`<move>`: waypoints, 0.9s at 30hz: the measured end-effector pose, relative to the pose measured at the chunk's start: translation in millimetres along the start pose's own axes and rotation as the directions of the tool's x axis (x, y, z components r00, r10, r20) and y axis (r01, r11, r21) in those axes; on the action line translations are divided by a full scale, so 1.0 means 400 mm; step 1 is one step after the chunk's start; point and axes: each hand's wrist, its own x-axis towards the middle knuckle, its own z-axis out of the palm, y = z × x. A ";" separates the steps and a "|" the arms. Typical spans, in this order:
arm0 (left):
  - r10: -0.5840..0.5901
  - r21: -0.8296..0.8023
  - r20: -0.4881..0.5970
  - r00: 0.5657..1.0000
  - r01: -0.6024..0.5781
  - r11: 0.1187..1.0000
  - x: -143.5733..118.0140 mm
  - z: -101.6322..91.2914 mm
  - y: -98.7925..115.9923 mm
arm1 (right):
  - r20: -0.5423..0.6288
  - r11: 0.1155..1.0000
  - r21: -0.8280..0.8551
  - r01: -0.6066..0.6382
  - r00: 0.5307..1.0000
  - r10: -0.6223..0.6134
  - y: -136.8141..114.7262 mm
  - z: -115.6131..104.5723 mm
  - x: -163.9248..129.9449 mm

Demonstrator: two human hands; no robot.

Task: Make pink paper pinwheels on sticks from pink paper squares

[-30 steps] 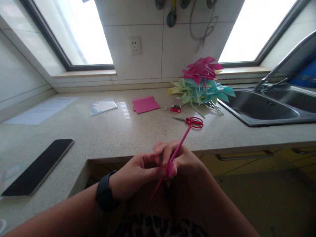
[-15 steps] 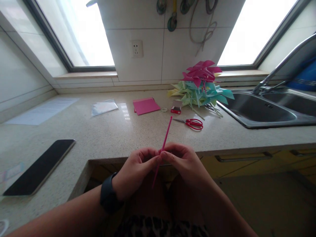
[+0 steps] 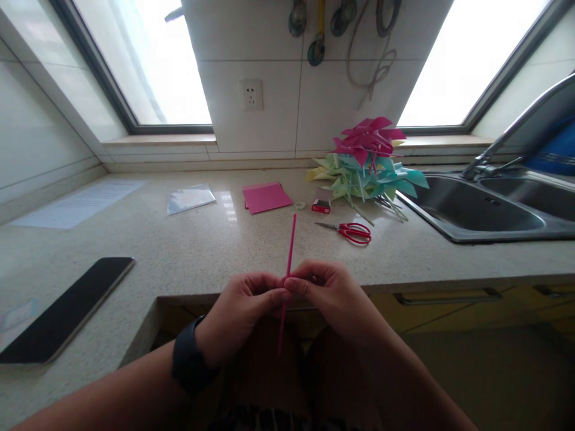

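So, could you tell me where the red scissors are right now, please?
The red scissors lie flat on the countertop, right of centre in the head view, just in front of the paper pinwheel pile and left of the sink.

Red scissors (image 3: 353,231), pink paper (image 3: 266,197) and pinwheels (image 3: 367,160) on the counter (image 3: 202,245).

We count two hands, our left hand (image 3: 240,308) and our right hand (image 3: 330,296), with one pink straw (image 3: 290,251) and one dark wristband (image 3: 187,362). On the counter (image 3: 202,245) we count one pair of red scissors (image 3: 353,231), one black phone (image 3: 63,311), one stack of pink paper (image 3: 266,197), one small red box (image 3: 320,205), one clear packet (image 3: 189,197), one white sheet (image 3: 78,203) and one heap of paper pinwheels (image 3: 366,161), too tangled to number singly. Beyond these we count two windows, one wall socket (image 3: 252,94), two sink basins and one tap (image 3: 516,129).
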 end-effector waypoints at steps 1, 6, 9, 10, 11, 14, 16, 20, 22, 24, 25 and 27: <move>-0.001 -0.003 0.000 1.000 0.001 1.000 0.002 -0.002 0.001 | 0.018 1.000 -0.020 0.002 1.000 -0.002 -0.001 -0.003 0.005; -0.022 -0.060 -0.053 0.998 0.019 0.998 0.011 -0.009 0.006 | 0.070 0.979 -0.197 0.059 0.996 -0.046 0.008 -0.071 0.071; -0.026 -0.095 -0.085 0.996 0.018 0.995 0.022 -0.016 0.007 | -0.055 0.833 -0.536 0.138 0.979 -0.198 0.021 -0.148 0.162; -0.023 -0.100 -0.087 0.996 0.015 0.995 0.026 -0.019 0.007 | -0.052 0.704 -0.696 0.137 0.969 -0.241 0.024 -0.173 0.200; -0.019 -0.099 -0.088 0.996 0.011 0.995 0.031 -0.022 0.007 | -0.059 0.649 -0.751 0.124 0.966 -0.253 0.027 -0.196 0.239; -0.010 -0.083 -0.112 0.994 0.000 0.997 0.044 -0.029 0.011 | -0.022 0.518 -0.848 0.117 0.967 -0.255 0.038 -0.239 0.355; -0.014 -0.073 -0.124 0.992 0.005 0.997 0.052 -0.033 0.015 | 0.027 0.413 -0.902 0.126 0.971 -0.239 0.050 -0.246 0.421; -0.003 -0.039 -0.105 0.994 -0.001 0.999 0.067 -0.042 0.031 | 0.089 0.228 -0.964 0.137 0.974 -0.209 0.083 -0.244 0.500; 0.003 -0.026 -0.088 0.996 -0.005 1.000 0.080 -0.049 0.042 | 0.106 0.191 -0.971 0.145 0.974 -0.202 0.095 -0.248 0.510; 0.006 -0.010 -0.065 0.998 -0.006 1.000 0.097 -0.057 0.053 | 0.126 0.201 -0.965 0.169 0.970 -0.209 0.099 -0.256 0.505; 0.010 -0.003 -0.052 0.999 -0.010 1.000 0.108 -0.062 0.058 | 0.136 0.219 -0.958 0.184 0.967 -0.217 0.098 -0.260 0.498; 0.029 -0.002 -0.045 0.999 -0.029 1.000 0.133 -0.072 0.066 | 0.152 0.273 -0.938 0.215 0.961 -0.232 0.090 -0.268 0.483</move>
